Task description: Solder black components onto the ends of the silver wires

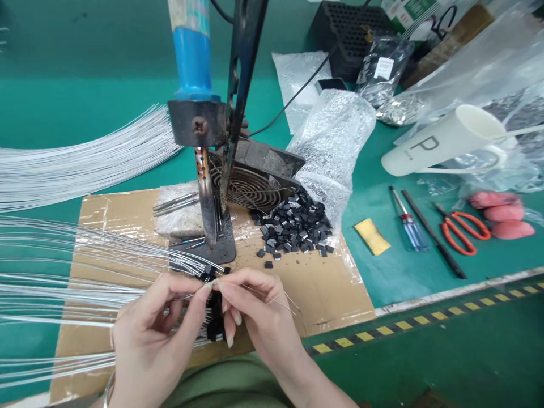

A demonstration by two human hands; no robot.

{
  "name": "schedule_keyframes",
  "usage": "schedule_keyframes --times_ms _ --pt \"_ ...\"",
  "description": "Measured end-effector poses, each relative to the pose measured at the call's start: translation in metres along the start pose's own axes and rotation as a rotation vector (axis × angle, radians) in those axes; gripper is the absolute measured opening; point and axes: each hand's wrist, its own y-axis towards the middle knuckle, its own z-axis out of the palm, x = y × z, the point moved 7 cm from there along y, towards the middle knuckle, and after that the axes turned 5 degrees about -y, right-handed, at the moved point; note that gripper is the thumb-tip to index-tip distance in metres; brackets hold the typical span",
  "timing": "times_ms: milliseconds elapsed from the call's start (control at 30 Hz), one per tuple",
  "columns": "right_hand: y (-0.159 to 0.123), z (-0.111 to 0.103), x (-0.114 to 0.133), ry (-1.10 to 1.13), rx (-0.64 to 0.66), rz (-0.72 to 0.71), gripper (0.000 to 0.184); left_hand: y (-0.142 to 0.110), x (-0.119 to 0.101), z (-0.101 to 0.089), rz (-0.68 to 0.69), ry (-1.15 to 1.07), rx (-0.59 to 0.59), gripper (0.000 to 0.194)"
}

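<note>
My left hand [155, 328] is closed in a pinch, thumb and forefinger meeting on a thin wire; the pinched spot is mostly hidden by the fingertips. Right against it, my right hand [259, 306] also pinches the thin wire, and fine wire ends [287, 303] stick out past its fingers. Behind and below the fingertips lie white wires [140, 241] with black connectors [216, 317] on their ends, partly covered by my hands. Just beyond, a soldering iron [206, 198] with a blue handle hangs tip down in a black clamp.
A small fan [255, 190] stands behind the iron, beside a pile of loose black connectors [295, 224] on the cardboard [335, 289]. A white wire bundle [85, 161] lies back left. On the right are a yellow sponge [372, 237], screwdriver [410, 224], orange-handled scissors [461, 229] and white mug [442, 141].
</note>
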Motion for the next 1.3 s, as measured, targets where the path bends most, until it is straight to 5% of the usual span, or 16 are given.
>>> schedule_keyframes --times_ms 267,533,600,733,800,900,1167,1300 --pt "0.000 0.005 -0.003 0.081 -0.021 -0.038 0.019 0.002 0.001 0.001 0.162 -0.004 -0.028 0.008" --pt "-0.006 0.000 0.000 -0.019 -0.008 -0.131 0.022 0.007 -0.002 0.001 0.098 -0.034 -0.022 0.009" --pt "-0.012 -0.014 0.018 -0.210 -0.049 -0.269 0.027 0.012 -0.004 0.000 0.065 -0.041 -0.023 0.010" --pt "-0.032 -0.047 0.069 -0.975 -0.374 -0.730 0.015 0.018 -0.007 -0.001 0.018 -0.060 -0.029 0.011" --pt "-0.036 -0.048 0.079 -1.337 -0.406 -0.901 0.014 0.019 -0.006 -0.002 -0.002 -0.058 -0.022 0.011" --pt "-0.033 -0.045 0.079 -1.560 -0.342 -1.020 0.008 0.017 -0.002 -0.005 -0.015 -0.031 -0.029 0.012" --pt "-0.030 -0.046 0.076 -1.564 -0.405 -0.998 0.011 0.014 -0.002 -0.008 -0.004 0.016 -0.041 0.014" --pt "-0.029 -0.052 0.071 -1.188 -0.392 -0.773 0.009 0.015 -0.001 -0.008 0.012 0.019 -0.012 0.013"
